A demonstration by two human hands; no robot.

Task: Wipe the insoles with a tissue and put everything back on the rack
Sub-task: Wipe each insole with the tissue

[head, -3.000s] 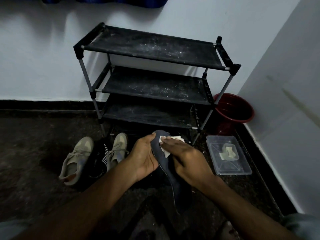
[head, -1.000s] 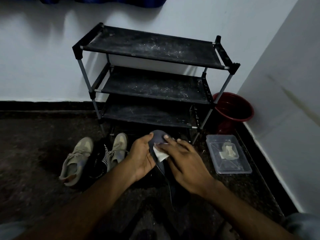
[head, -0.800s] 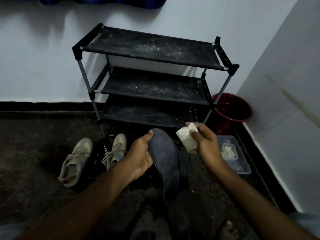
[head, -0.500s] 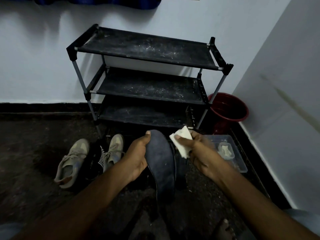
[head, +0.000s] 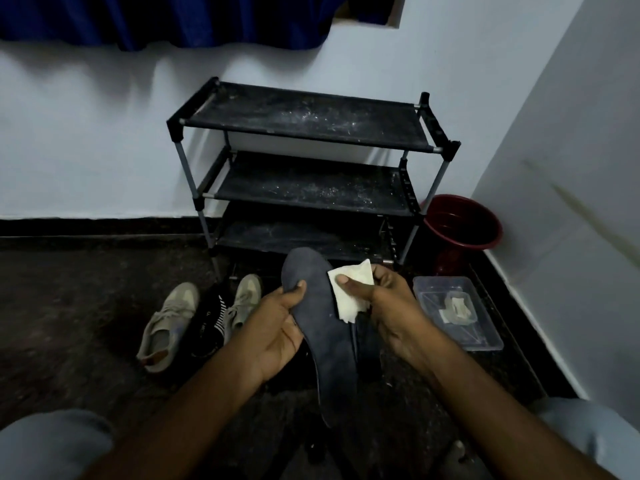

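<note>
You're facing a dusty black rack [head: 304, 188] on a dark floor [head: 69, 323] in a white corner.
Your left hand [head: 277, 327] is gripping the insole [head: 329, 334] before the rack, your right hand [head: 391, 306] pinching the tissue [head: 349, 289] at its edge; shoes [head: 169, 320] are lying left, clear box [head: 485, 334] and red bucket [head: 462, 225] right.

Pale walls [head: 104, 140], dark floor [head: 69, 306], blue curtain [head: 173, 19]

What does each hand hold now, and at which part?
The left hand grips the insole at its left edge, near the far end; the right hand pinches the tissue near its middle.
</note>
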